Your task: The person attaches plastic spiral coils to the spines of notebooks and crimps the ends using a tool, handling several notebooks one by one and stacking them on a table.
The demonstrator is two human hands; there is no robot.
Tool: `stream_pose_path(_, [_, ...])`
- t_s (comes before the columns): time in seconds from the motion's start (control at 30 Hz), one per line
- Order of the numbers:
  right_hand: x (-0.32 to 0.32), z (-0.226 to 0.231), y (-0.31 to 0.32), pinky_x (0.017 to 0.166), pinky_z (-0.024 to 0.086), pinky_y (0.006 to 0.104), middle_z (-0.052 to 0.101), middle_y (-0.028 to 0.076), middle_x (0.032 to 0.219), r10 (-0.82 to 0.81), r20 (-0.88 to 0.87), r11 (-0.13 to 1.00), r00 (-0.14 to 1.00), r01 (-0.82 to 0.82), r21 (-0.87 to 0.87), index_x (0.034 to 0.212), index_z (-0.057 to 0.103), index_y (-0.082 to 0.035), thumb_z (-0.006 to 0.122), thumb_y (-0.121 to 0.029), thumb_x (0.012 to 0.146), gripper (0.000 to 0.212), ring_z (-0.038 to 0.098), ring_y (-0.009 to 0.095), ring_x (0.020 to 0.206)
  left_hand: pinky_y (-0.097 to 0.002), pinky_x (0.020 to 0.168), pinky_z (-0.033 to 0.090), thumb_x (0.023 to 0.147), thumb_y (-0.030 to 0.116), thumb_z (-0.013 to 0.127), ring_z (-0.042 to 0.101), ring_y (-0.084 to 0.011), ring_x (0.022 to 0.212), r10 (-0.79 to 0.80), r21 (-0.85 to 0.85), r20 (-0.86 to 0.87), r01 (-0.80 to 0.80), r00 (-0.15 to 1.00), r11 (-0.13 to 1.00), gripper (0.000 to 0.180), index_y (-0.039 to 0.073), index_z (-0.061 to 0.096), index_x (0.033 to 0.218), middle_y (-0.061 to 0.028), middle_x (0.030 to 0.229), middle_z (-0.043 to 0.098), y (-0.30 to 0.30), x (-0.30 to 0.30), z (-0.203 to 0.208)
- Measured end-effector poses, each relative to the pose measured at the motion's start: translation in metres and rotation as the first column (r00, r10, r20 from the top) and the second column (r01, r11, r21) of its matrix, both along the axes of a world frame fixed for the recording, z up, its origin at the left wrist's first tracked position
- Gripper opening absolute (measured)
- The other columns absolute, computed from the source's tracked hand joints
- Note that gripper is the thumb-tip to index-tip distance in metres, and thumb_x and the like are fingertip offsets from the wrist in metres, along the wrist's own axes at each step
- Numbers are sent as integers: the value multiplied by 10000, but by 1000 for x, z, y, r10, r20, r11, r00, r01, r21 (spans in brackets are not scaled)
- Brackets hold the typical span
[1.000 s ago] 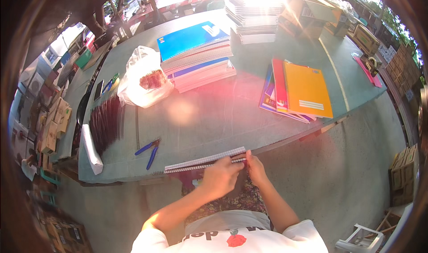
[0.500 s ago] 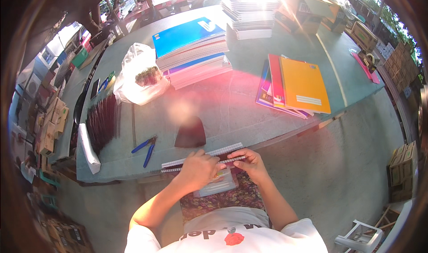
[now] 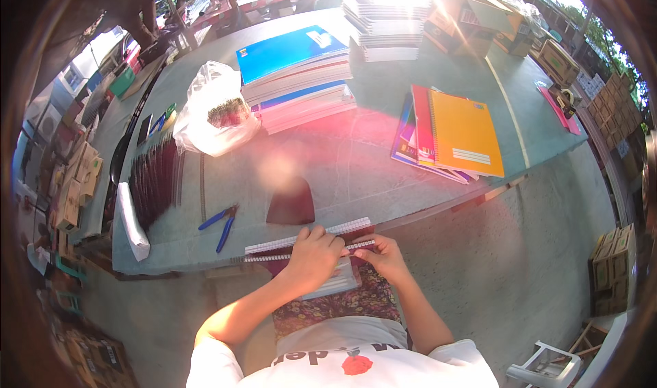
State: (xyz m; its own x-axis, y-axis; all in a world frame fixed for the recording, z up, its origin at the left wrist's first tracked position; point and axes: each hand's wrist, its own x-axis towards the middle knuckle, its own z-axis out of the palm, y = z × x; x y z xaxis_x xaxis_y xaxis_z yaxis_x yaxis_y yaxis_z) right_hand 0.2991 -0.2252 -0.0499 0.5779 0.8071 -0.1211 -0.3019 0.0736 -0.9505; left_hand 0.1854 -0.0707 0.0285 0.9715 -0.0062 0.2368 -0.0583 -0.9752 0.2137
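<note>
At the table's front edge, a notebook (image 3: 328, 233) with a punched white page edge and a dark red cover lies partly over my lap. A thin wire coil (image 3: 263, 258) runs along its near edge. My left hand (image 3: 315, 259) is closed over the middle of the notebook's bound edge, fingers bent. Close beside it, my right hand (image 3: 382, 256) pinches the right part of that edge between thumb and fingers. What lies under my left palm is hidden. Blue-handled cutting pliers (image 3: 222, 225) rest to the left, and a dark curved piece (image 3: 291, 203) lies just beyond the notebook.
A bundle of dark coils (image 3: 154, 183) and a white roll (image 3: 133, 224) lie at left. Behind them stand a plastic bag (image 3: 212, 114) of coils and a stack of notebooks (image 3: 294, 53). Orange and red notebooks (image 3: 465, 135) lie at right, with cardboard boxes (image 3: 465, 18) farther back.
My right hand has moved slightly left, closer to my left hand along the bound edge. My left fingers have shifted a little to the right over it. The view has shifted slightly.
</note>
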Motion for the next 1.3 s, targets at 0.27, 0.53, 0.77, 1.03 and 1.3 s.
stream_pose_path(0.27, [-1,-8,-1,660,444,239,646,-4,788,17,214,995,977,4,-97,920,649,-16,618,-122,865,123,527,48,740,-405,727,406,698,139,671,534,-281,827,24,-220,251,32,968,975,155,54,607,810,-98,757,574,-25,24,-10])
stream_pose_path(0.53, [-8,4,-4,676,454,265,638,53,764,-6,491,982,871,97,-160,896,615,-3,534,-78,867,115,550,90,731,-420,692,439,726,67,605,535,-335,735,5,-344,229,77,973,936,92,18,562,792,-140,746,567,-30,30,-23])
stream_pose_path(0.77, [-17,10,5,597,460,313,619,158,710,-28,612,962,790,187,-198,903,620,-17,561,-110,857,120,597,188,627,-417,730,453,720,78,609,536,-318,813,16,-359,259,80,966,930,126,8,566,815,-134,790,541,-22,22,-12])
stream_pose_path(1.03, [-13,16,4,637,455,268,648,76,731,32,613,972,789,119,-203,885,619,3,555,-77,860,106,546,69,719,-413,755,456,746,93,600,549,-329,839,-12,-334,207,83,978,939,182,-16,569,888,-160,837,567,-17,14,-19])
stream_pose_path(1.3, [-16,13,5,605,466,315,619,158,709,17,644,978,765,121,-169,863,599,-8,578,-85,838,85,619,214,637,-404,704,450,686,37,599,540,-330,763,-40,-319,250,121,968,940,127,15,540,796,-140,781,557,-19,15,-20])
